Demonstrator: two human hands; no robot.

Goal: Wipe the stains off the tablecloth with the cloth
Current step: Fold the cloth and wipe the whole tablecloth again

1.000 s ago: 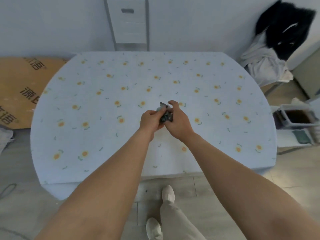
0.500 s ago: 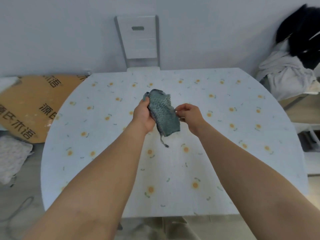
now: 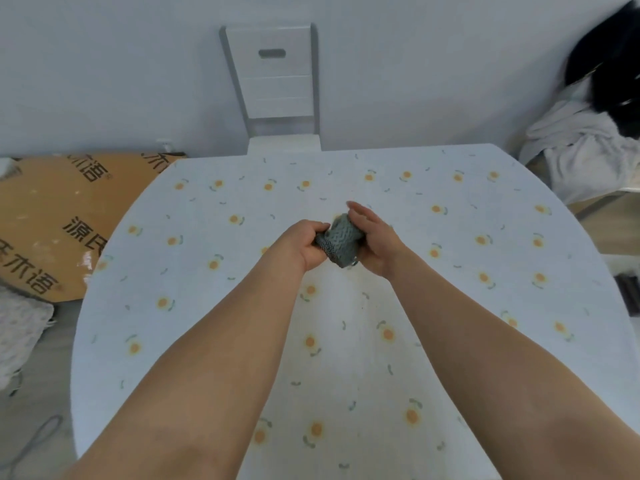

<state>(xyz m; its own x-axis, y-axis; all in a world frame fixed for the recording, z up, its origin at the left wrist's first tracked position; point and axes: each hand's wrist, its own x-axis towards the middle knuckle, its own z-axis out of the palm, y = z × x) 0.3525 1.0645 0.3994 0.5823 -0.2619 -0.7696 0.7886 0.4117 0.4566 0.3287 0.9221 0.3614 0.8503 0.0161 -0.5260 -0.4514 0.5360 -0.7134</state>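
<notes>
Head-camera view looks down over both bare forearms to where the hands meet above the middle of the table. Her or his left hand [image 3: 304, 245] is curled tight round one end of a grey-green knitted cloth [image 3: 341, 241], thumb on top. Right hand [image 3: 375, 242] lies against the cloth's other side with its fingers stretched out nearly straight, palm pressed to the bundle. The cloth is bunched into a small wad between the two hands, held just above the tablecloth [image 3: 450, 306]; whether its lower edge touches, I can't tell.

That tablecloth is pale blue-white with small orange flowers and covers a rounded table. A faint yellowish stain [image 3: 349, 289] shows on it just nearer than the hands. Beyond the far edge stands a white chair [image 3: 277, 84] against a plain wall. To the left, a brown cardboard sheet [image 3: 52, 216] with dark printed characters lies on the floor. At the right, a heap of white and black clothes [image 3: 595, 133] sits piled up.
</notes>
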